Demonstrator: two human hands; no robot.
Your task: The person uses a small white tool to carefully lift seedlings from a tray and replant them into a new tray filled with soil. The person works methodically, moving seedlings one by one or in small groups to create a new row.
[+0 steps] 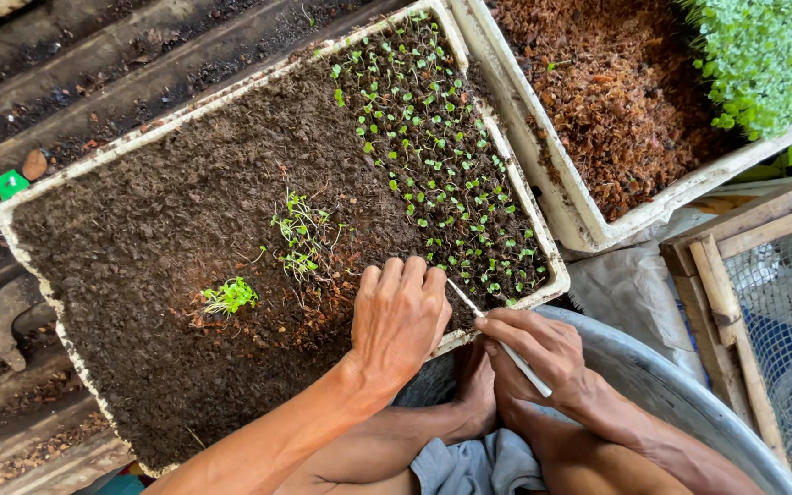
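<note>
Dark soil is filling the white tray [20, 240] where our left hand [398, 321] is resting loose-fingered while our right hand [538, 348] is pinching a white stick [499, 337], risking crushing nearby seedlings [433, 156].

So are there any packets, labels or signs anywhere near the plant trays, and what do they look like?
No packets, signs or screens that I can make out.
Green tag: a small, bright green, squarish piece lying on the dark boards just outside the left end of the white seedling tray; too small to tell if it is a label.
Pale sack: crumpled greyish plastic lying right of that tray, no print showing.
</note>
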